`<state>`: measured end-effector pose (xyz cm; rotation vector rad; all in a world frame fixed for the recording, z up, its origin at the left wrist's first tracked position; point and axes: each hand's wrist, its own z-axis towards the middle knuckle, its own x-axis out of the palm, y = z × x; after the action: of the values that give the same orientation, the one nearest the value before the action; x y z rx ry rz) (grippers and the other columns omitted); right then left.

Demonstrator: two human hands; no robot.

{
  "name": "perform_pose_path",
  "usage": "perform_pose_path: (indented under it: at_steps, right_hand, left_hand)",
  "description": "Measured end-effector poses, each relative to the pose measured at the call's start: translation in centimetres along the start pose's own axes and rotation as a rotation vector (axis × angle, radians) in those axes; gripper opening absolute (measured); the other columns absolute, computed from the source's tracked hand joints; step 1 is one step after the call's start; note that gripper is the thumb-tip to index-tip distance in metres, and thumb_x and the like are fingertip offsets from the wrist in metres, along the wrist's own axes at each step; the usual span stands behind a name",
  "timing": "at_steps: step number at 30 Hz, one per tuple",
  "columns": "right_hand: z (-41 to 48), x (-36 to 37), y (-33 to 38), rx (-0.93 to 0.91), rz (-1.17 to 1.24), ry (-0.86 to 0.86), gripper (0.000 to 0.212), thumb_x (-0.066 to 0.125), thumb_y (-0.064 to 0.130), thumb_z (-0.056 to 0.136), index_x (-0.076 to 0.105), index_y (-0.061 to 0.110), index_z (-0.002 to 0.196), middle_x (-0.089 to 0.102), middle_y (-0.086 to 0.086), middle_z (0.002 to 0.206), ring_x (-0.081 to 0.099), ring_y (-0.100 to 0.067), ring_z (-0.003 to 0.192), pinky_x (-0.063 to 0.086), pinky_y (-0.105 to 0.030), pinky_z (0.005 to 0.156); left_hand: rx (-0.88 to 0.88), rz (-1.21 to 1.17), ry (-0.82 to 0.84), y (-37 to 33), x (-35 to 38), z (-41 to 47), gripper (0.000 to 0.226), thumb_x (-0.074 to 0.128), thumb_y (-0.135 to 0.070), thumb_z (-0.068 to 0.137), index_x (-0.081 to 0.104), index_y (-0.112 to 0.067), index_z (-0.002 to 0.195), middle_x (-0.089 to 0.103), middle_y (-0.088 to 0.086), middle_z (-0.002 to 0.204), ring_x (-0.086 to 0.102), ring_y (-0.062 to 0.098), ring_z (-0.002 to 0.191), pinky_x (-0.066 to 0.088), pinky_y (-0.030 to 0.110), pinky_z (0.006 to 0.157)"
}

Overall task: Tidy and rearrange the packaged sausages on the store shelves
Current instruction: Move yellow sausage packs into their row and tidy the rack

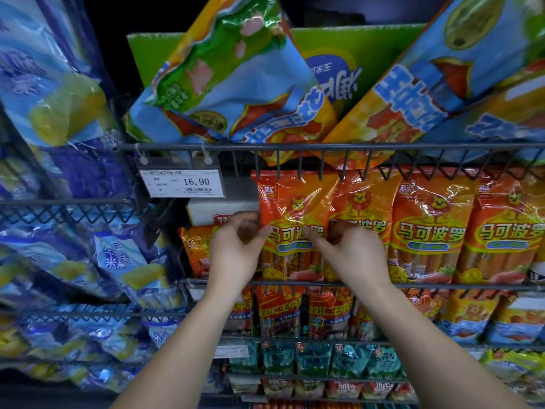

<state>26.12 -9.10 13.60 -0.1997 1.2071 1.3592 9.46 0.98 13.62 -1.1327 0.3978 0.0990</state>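
Note:
An orange sausage pack stands upright at the left end of a row of like packs on a wire shelf. My left hand pinches its left edge at mid-height. My right hand pinches its right edge, between it and the neighbouring pack. A smaller orange pack lies behind my left hand, partly hidden.
A price tag reading 16.90 hangs from the upper shelf rail. Blue and orange packs lean above it. Blue packs fill the left racks. Red, orange and teal packs fill the lower shelves.

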Motion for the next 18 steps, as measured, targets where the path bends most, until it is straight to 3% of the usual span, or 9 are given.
perform_pose_path:
  at_steps: [3,7,13,18]
  right_hand:
    - [-0.2,-0.1,-0.2,-0.017,-0.060,0.010,0.068,0.048,0.073,0.085,0.041,0.016,0.047,0.039,0.003,0.038,0.042,-0.013,0.036,0.028,-0.027,0.039]
    - [-0.8,0.0,-0.5,-0.012,-0.015,0.026,0.063,0.047,0.071,0.087,0.049,0.019,0.052,0.046,0.005,0.039,0.047,-0.010,0.035,0.033,-0.023,0.039]
    - [-2.7,0.1,-0.4,0.025,-0.061,-0.054,0.042,0.052,0.066,0.087,0.059,0.027,0.073,0.058,0.012,0.057,0.058,-0.011,0.051,0.050,-0.027,0.045]
    - [-4.5,0.8,1.2,-0.087,-0.063,-0.173,0.024,0.064,0.047,0.088,0.055,0.025,0.089,0.055,0.010,0.085,0.054,-0.013,0.069,0.038,-0.024,0.044]
  left_hand:
    - [0.029,0.064,-0.032,1.3,-1.4,-0.3,0.020,0.077,-0.018,0.083,0.069,-0.019,0.101,0.070,-0.006,0.091,0.065,0.008,0.088,0.053,0.026,0.082]
    - [0.054,0.226,-0.009,2.4,-3.4,-0.1,0.029,0.078,-0.022,0.081,0.069,-0.015,0.109,0.065,-0.005,0.102,0.066,0.019,0.100,0.055,0.038,0.091]
    - [0.132,0.605,0.123,2.6,-5.0,0.9,0.058,0.078,-0.036,0.078,0.061,-0.018,0.130,0.059,0.009,0.132,0.047,0.030,0.126,0.041,0.039,0.104]
    - [0.153,0.714,0.231,3.4,-5.1,1.8,0.071,0.075,-0.042,0.079,0.048,-0.022,0.142,0.046,0.005,0.146,0.036,0.028,0.136,0.032,0.038,0.114]
